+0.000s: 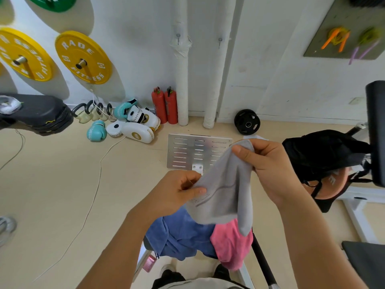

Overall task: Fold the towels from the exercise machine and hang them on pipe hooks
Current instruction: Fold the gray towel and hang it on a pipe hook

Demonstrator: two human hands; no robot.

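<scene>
I hold a grey towel [226,188] up in front of me with both hands. My left hand [177,190] pinches its lower left edge. My right hand [268,163] grips its upper right corner. Below it a blue towel [179,234] and a pink towel [233,245] lie draped over the exercise machine's bar [262,259]. Two white wrapped pipes [182,80] stand against the far wall, each with a small metal hook: one hook [178,38] on the left pipe, another hook [220,42] beside the right pipe.
A perforated metal plate [187,152] lies on the floor ahead. Two red fire extinguishers [164,105], boxing gloves [133,122] and a black weight plate [247,122] sit by the wall. A black bag [325,157] hangs at right. Yellow plates [83,57] hang on the wall.
</scene>
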